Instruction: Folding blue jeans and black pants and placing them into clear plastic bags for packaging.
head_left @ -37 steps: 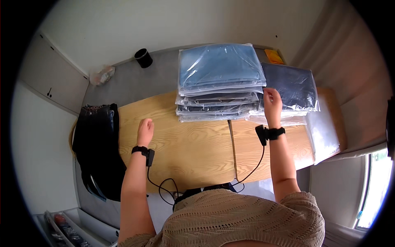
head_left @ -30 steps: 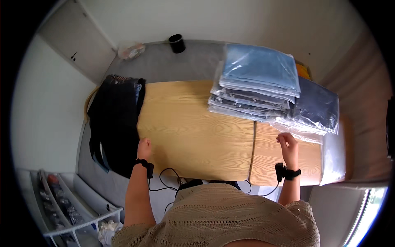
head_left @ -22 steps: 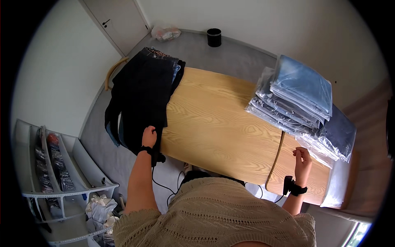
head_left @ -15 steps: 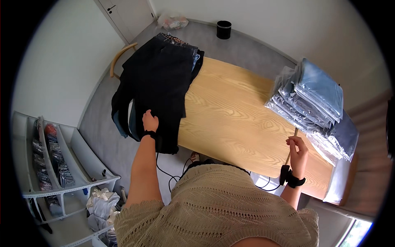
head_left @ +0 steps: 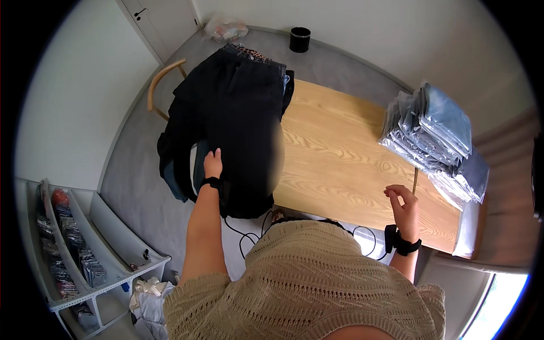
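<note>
A pile of dark trousers lies over the left end of the wooden table (head_left: 328, 147), with black trousers (head_left: 238, 113) on top. My left hand (head_left: 213, 164) is closed on the near left part of the black trousers, thumb up; some of its fingers are hidden. The right edge of the black cloth is smeared by motion. Blue denim (head_left: 174, 180) shows underneath at the left. Over the table's right part my right hand (head_left: 404, 209) hovers with loosely bent fingers and nothing visible in them. Just beyond it, a thin brown strip (head_left: 416, 178) shows on the tabletop.
Folded garments in clear plastic bags (head_left: 436, 130) are stacked at the table's far right. A wooden chair (head_left: 152, 90) stands beyond the trousers at the left. White shelving (head_left: 116, 280) holds bagged items at lower left. Black cables (head_left: 247, 235) hang near my body. A black bin (head_left: 300, 41) stands behind.
My left hand has gone from resting on the black trousers to gripping them, and their near part has shifted right over the table. The right hand is slightly lower relative to the bagged stack.
</note>
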The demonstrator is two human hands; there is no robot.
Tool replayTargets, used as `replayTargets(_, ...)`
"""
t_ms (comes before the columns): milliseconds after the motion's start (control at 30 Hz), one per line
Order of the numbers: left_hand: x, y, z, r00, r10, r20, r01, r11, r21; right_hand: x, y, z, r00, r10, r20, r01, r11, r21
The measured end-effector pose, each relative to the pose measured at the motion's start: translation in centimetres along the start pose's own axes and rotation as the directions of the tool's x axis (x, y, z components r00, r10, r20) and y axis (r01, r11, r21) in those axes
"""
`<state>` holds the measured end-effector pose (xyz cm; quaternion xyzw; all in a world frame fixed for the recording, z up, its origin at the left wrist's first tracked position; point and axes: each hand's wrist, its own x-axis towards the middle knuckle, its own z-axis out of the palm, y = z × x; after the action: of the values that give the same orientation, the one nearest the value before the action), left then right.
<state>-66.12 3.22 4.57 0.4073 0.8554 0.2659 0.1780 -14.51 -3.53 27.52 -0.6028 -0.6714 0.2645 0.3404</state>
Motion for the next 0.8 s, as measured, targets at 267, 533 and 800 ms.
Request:
replayTargets(267,-8.5,9.2,-3.8,0.967,0.248,-0.048,-0.232,0.796,-0.559,2.1,-2.5,4.7,0.968,-0.205,0.144,0.213,0.976,-0.042)
replayTargets(533,-15.6,11.4,-2.3,0.66,0.514,0.548,-0.356,0.856,-0.374,4.7,-6.8,10.1,0.834,-0.394,0.387,0.406,0.912,0.054)
replayTargets(800,3.1,5.5,-4.8,0.949,0.315,-0.005,-0.304,0.913,-0.272,3.4,-5.4,8.7,0.918,-0.238,0.317,0.277,0.957,-0.085)
